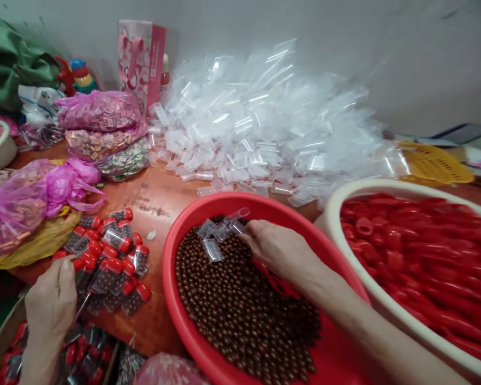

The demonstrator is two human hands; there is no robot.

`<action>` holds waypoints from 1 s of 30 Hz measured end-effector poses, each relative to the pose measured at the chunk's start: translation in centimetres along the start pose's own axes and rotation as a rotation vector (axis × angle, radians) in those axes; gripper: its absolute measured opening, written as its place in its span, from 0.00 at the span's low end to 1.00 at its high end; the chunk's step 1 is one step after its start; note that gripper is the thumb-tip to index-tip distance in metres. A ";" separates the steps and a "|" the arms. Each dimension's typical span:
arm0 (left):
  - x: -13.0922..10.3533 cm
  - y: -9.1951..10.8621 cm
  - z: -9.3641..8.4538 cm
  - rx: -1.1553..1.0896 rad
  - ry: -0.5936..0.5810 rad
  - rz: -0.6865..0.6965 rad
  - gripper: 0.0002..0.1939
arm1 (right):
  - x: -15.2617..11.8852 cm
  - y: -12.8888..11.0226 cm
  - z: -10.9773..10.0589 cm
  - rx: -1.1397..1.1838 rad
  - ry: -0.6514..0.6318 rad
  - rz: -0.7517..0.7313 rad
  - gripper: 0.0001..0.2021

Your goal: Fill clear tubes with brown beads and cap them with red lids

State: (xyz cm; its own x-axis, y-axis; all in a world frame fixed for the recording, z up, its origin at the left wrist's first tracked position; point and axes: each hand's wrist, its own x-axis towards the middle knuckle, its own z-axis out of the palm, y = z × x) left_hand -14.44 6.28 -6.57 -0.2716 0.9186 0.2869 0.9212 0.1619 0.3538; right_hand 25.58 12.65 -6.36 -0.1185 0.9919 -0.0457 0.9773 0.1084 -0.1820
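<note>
Evidently you're at the filling stage, judging by how things lie: your right hand (278,251) has its fingertips pinched on a clear case (237,228), low over the brown beads (224,299) in the red basin (169,267). A few loose cases (212,249) lie on the beads just left of that hand. Your left hand (50,299) is curled narrow beside the pile of red-capped packs (111,279), prob. touching the nearest; can't tell if it's gripping anything. More capped packs (82,347) sit in the carton (5,327) below it.

Next move prob. calls for a low dip of the case's mouth into the beads, then one of the red caps (420,267) from the cream basin (333,216), right of your right hand. Go light, b/c thin plastic may slip.

Edges: your right forearm crosses the red rim where the cream one sits v. close, so it's tight there. Beyond that hand, the heap of clear cases (256,123) crowds the far rim. Best open room: the bare tabletop (160,195) btwn pile and red basin, ahead-right of your left hand. Carton wall's just left of your left wrist; watch it.
</note>
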 end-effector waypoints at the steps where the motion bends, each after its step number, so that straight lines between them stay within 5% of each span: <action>1: 0.4 -0.5 0.5 0.045 0.005 -0.015 0.20 | 0.6 0.6 0.3 0.015 0.030 0.047 0.10; 8: 1.2 0.2 3.3 -0.067 0.121 0.081 0.18 | 3.3 0.4 3.7 0.236 0.228 0.224 0.21; 13: 0.2 5.2 3.0 -0.252 0.156 0.230 0.11 | 3.6 -0.6 4.7 0.390 0.254 0.192 0.24; 17: -1.2 10.4 3.1 -0.483 -0.056 0.427 0.10 | 3.1 -0.9 3.4 0.513 0.163 0.033 0.21; 21: -2.3 13.6 3.9 -0.645 -0.234 0.479 0.13 | 1.9 -1.5 1.8 0.583 0.020 -0.139 0.15; 27: -2.6 14.8 6.3 -0.631 -0.253 0.526 0.20 | -1.1 -4.6 1.1 0.136 -0.263 -0.516 0.08; 30: -2.6 14.6 7.1 -0.649 -0.264 0.525 0.23 | -1.2 -5.5 2.0 -0.038 -0.292 -0.568 0.09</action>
State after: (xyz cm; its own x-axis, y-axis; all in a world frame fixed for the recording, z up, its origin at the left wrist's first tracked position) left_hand 1.71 8.84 -8.50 0.2900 0.8834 0.3680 0.5470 -0.4686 0.6937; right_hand 19.99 10.72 -7.28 -0.6576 0.7207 -0.2194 0.7530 0.6194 -0.2222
